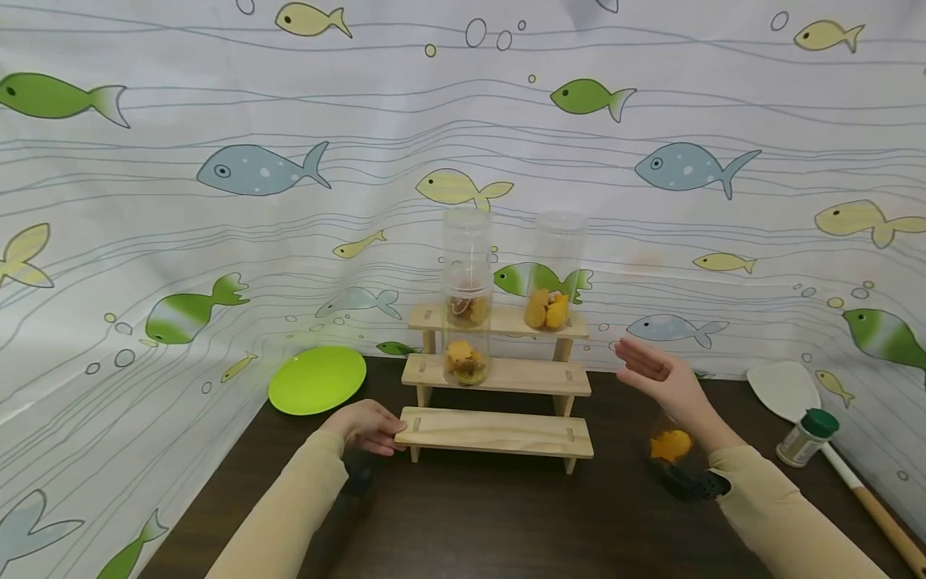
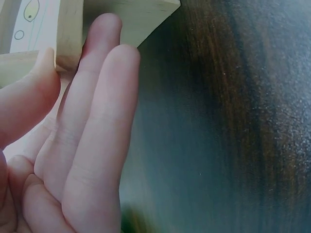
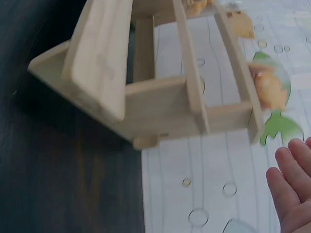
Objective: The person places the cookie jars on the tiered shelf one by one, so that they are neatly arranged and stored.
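Note:
A three-tier wooden step shelf (image 1: 499, 432) stands on the table. At the left end of its lowest board, my left hand (image 1: 367, 426) grips the corner, thumb (image 2: 46, 80) at the board's edge and two extended fingers (image 2: 104, 111) alongside. My right hand (image 1: 669, 384) is raised to the right of the shelf, fingers extended, holding nothing; in the right wrist view its fingers (image 3: 294, 182) show apart from the shelf. A clear jar (image 1: 466, 358) with orange pieces stands on the middle tier. Two more jars, one left (image 1: 468, 233) and one right (image 1: 557, 265), stand on the top tier.
Below my right wrist is a clear container with an orange piece (image 1: 670, 445), partly hidden. A lime-green plate (image 1: 318, 379) leans at the back left. A green-capped shaker (image 1: 808, 438) and a white-headed spatula (image 1: 784, 388) lie at the right. A fish-print sheet (image 1: 405, 104) covers the walls.

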A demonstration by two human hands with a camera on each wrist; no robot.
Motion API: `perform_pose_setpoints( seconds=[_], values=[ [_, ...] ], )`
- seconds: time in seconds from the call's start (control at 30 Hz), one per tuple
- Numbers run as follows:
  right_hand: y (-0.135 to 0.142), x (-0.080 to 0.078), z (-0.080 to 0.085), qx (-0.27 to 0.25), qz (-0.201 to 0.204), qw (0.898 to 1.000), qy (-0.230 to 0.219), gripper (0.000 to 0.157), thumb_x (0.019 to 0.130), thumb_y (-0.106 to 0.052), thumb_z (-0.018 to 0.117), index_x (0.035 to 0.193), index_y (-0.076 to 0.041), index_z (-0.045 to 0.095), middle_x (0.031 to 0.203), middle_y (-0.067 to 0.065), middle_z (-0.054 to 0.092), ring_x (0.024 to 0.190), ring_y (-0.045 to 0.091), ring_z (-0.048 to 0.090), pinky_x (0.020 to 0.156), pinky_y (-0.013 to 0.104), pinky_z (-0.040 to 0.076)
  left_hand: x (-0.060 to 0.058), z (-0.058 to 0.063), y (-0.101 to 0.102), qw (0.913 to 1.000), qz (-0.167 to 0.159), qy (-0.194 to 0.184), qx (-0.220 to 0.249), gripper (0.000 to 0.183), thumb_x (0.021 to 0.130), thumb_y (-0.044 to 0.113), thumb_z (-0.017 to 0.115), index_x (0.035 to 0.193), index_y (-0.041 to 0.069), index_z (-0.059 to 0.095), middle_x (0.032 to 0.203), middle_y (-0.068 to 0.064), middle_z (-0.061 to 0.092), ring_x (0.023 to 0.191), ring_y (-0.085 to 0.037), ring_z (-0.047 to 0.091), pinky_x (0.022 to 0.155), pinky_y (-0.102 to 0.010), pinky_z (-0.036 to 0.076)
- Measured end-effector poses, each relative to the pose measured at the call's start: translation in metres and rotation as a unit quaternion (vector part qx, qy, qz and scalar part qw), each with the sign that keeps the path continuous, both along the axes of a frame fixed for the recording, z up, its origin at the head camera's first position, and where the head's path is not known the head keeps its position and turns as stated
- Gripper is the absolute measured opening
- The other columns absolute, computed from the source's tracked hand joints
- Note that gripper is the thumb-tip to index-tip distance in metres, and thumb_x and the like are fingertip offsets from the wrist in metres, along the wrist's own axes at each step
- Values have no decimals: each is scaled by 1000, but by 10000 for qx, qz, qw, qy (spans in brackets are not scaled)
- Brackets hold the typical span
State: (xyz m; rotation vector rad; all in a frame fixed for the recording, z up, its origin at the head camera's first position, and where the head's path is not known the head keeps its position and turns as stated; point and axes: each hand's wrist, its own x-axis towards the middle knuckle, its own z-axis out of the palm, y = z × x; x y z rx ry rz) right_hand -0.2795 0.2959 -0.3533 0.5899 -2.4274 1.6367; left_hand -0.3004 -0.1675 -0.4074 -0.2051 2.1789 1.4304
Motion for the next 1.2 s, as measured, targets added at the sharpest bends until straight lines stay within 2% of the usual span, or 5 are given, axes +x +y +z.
perform_pose_setpoints(
  seconds=[0.2,0.43,0.67,0.83,1.2],
  values=[
    [22,10,-10,216,-329,9992,-16,56,95,-17,59,145,-7,37,135,-10,54,113,-13,50,88,3,42,-1,0,0,10000,-19,-25,15,29,92,11,62,111,-11,62,86,-17,71,70,-18,69,70,-33,60],
    [42,21,-13,387,-800,9960,99,52,96,-17,58,145,-12,40,136,-10,53,112,-15,50,85,3,42,-3,-4,-3,10000,-34,-17,15,29,92,11,61,111,-11,61,86,-17,71,71,-17,69,71,-33,60],
    [63,31,-18,691,-1204,9902,151,52,97,-21,56,146,-13,39,132,-24,50,110,-21,44,79,0,40,-2,-4,-4,9999,-84,-29,49,30,93,12,61,112,-11,61,88,-17,71,72,-17,69,71,-34,60],
    [73,35,-26,659,-1285,9895,43,52,97,-21,56,146,-14,38,129,-28,49,107,-23,44,77,-1,40,-2,-2,-4,10000,-65,0,30,28,93,12,61,110,-11,62,87,-18,71,71,-17,69,71,-33,60],
    [87,41,-50,659,-1363,9874,-452,56,97,-26,56,143,-2,38,124,-32,47,101,-26,43,75,1,44,-3,-5,-3,9999,-59,-39,88,29,93,12,61,111,-11,62,89,-19,71,72,-18,70,72,-34,60]
  ],
)
